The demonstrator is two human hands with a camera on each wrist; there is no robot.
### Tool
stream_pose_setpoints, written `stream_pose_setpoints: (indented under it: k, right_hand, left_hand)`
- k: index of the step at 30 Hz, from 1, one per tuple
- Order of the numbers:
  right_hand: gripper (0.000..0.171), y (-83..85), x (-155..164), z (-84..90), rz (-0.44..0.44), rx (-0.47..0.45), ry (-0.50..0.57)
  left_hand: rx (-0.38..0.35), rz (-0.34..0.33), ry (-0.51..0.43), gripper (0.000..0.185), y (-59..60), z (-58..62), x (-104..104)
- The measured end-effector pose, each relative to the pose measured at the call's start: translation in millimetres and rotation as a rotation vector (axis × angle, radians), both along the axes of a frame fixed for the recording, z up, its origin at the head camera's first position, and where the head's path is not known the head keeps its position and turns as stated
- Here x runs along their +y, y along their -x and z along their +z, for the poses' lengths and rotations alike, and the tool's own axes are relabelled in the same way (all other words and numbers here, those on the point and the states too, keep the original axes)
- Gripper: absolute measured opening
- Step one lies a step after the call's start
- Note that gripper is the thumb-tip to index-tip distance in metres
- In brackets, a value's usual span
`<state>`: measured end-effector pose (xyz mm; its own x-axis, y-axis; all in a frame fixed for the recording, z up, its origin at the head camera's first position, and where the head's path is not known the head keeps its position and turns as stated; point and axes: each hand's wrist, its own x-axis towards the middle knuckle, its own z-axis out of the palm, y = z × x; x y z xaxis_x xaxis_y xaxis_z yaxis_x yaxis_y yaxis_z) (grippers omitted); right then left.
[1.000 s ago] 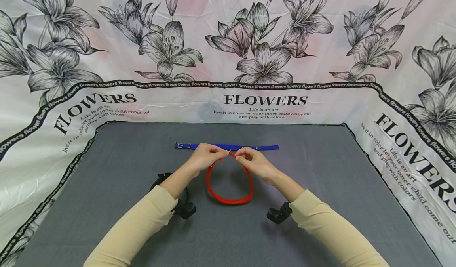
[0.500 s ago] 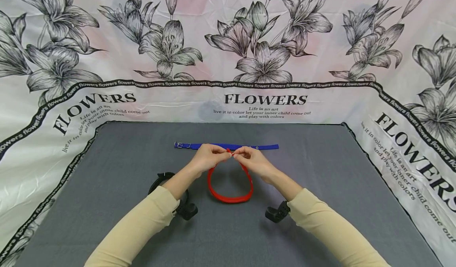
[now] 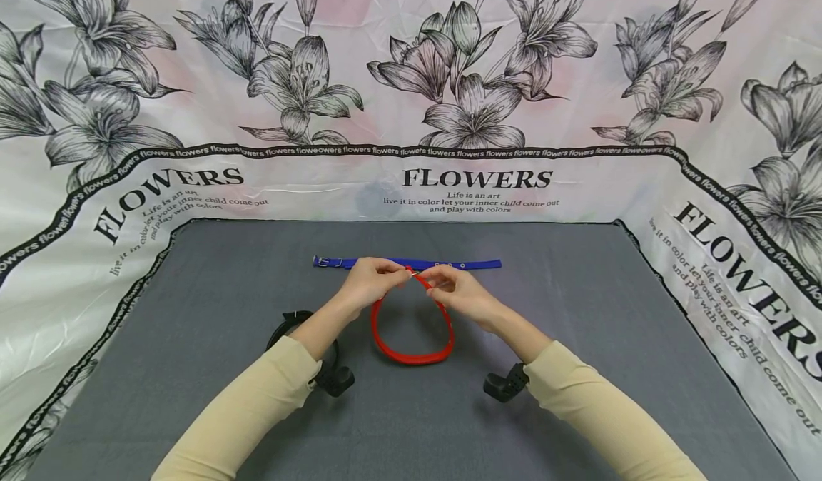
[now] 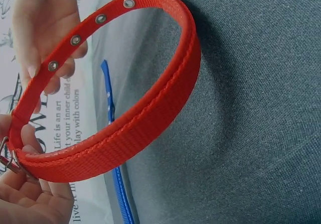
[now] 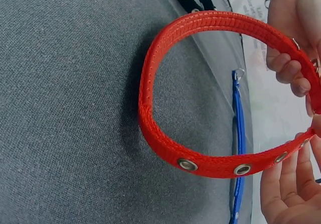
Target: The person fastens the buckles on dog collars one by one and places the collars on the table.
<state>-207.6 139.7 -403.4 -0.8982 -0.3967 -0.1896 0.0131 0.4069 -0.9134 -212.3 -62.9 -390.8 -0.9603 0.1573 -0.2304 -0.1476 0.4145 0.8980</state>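
A red dog collar (image 3: pixel 413 359) with metal-rimmed eyelets is bent into a loop between both hands. My left hand (image 3: pixel 372 280) pinches it at the buckle end; the metal buckle (image 4: pixel 10 157) shows beside those fingers in the left wrist view. My right hand (image 3: pixel 461 292) pinches the eyelet strap just right of the buckle, thumb on one face and fingers (image 5: pixel 293 176) on the other. The strap runs up to the buckle, and the loop hangs toward me over the grey cloth. Fingers partly hide where strap and buckle meet.
Behind the hands a blue collar (image 3: pixel 480 265) lies stretched out, its buckle at the left. A coiled black collar (image 3: pixel 280 332) lies partly hidden beneath the left forearm. Grey cloth (image 3: pixel 411 431) covers the table, and a flower-printed sheet (image 3: pixel 475 203) rises at the back and sides.
My right fingers came in close to the buckle, then drew back slightly to the right, and more red strap shows between the hands now. The left hand stays nearly in place.
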Motion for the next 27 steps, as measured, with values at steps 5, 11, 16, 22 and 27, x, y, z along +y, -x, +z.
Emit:
stream_pose_setpoints:
  k: [5,11,16,22,27]
  right_hand:
    - [0.028,-1.6,-2.2,0.5,-0.043,0.005,-0.007]
    - [0.026,-1.7,-4.5,-0.3,-0.06,0.013,0.011]
    - [0.026,-1.1,-5.4,-0.9,-0.072,0.016,0.012]
    - [0.026,-1.5,-5.7,1.2,-0.063,0.013,0.001]
    - [0.027,-1.6,-6.4,4.8,-0.049,-0.002,-0.016]
  left_hand:
    - [-0.002,-0.035,0.0,0.02,-1.8,0.0,0.4]
    - [-0.001,-0.056,0.016,0.022,-3.8,0.3,1.3]
    - [0.017,-0.021,0.025,0.026,-4.2,2.1,1.6]
    - [0.054,0.011,0.015,0.023,-3.7,3.2,0.1]
    - [0.076,0.006,0.005,0.019,-3.2,3.2,-0.5]
